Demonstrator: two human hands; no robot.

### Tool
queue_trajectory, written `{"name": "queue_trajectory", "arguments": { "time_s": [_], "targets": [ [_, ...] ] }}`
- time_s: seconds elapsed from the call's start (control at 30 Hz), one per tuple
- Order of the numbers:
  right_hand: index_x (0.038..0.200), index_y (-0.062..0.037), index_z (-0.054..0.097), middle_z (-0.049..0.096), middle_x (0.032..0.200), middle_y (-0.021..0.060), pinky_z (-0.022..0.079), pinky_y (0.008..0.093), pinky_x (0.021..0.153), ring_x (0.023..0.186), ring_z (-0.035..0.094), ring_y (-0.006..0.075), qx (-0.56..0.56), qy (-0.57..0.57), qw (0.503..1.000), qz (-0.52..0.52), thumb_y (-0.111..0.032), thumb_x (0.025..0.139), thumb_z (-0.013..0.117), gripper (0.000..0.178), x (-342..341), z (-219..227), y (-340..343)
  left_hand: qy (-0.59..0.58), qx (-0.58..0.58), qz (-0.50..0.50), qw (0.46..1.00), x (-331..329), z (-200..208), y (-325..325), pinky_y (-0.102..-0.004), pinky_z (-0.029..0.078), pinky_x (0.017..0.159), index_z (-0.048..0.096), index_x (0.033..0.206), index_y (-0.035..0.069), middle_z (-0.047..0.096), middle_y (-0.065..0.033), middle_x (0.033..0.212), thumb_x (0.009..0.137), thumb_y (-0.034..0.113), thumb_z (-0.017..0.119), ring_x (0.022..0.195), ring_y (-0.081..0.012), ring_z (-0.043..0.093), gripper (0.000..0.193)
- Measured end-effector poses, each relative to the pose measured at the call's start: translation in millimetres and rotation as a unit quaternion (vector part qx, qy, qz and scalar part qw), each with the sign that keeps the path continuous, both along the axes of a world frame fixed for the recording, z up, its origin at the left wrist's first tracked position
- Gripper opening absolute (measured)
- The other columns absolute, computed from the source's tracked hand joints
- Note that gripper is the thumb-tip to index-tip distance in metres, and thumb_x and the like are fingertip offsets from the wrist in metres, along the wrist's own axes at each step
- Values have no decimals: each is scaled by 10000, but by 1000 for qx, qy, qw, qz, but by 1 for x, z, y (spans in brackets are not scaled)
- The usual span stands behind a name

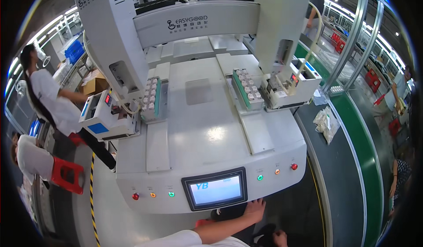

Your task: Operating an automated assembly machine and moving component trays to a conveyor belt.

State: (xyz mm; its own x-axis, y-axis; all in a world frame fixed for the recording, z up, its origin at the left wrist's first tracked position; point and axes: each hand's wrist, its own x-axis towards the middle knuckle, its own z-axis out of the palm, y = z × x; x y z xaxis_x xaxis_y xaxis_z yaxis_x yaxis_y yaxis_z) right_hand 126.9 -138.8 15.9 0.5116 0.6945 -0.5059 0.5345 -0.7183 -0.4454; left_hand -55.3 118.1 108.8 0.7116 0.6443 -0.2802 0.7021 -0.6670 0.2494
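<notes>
Screen (215,188) set mid-front edge of the white machine (209,121). Left hand (255,209) just below its right corner, fingers slightly apart, nothing visibly held; right hand (280,238) lower, grip unclear. Farther back, trays (240,90) flank the surface. Step, judged: idle pause; pressing would call for raising a hand.

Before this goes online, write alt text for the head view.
A white machine with a lit screen and two green-edged trays of small white pieces dominates the view. The person's left hand is just below the screen, the right hand at the picture's bottom edge; other people are nearby.
</notes>
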Motion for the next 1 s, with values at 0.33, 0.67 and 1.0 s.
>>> {"name": "queue_trajectory", "arguments": {
  "time_s": [0.33,0.67,1.0],
  "targets": [
    [1033,-30,784,783,995,203,599,442,891,995,767,360,13,-5,1000,-17,-255,848,757,292,0,-3,39,0,12,-9,1000,-2,0,4,-669,391,1042,609,1377,58,454,-217,1527,879,208,630,1408,-467,422,521],
    [1061,-25,780,782,1007,210,595,440,898,1004,766,358,20,6,1000,-1,-248,862,760,300,5,-9,44,12,18,-14,1000,2,3,2,-674,389,1043,605,1406,53,459,-220,1535,860,197,647,1398,-475,429,566],
    [1082,-25,773,780,997,215,589,435,881,988,766,355,24,20,999,-38,-254,856,768,322,3,4,41,51,34,-36,998,7,13,1,-709,348,1086,592,1436,76,389,-221,1631,884,215,648,1472,-479,369,572]
  ]
}}
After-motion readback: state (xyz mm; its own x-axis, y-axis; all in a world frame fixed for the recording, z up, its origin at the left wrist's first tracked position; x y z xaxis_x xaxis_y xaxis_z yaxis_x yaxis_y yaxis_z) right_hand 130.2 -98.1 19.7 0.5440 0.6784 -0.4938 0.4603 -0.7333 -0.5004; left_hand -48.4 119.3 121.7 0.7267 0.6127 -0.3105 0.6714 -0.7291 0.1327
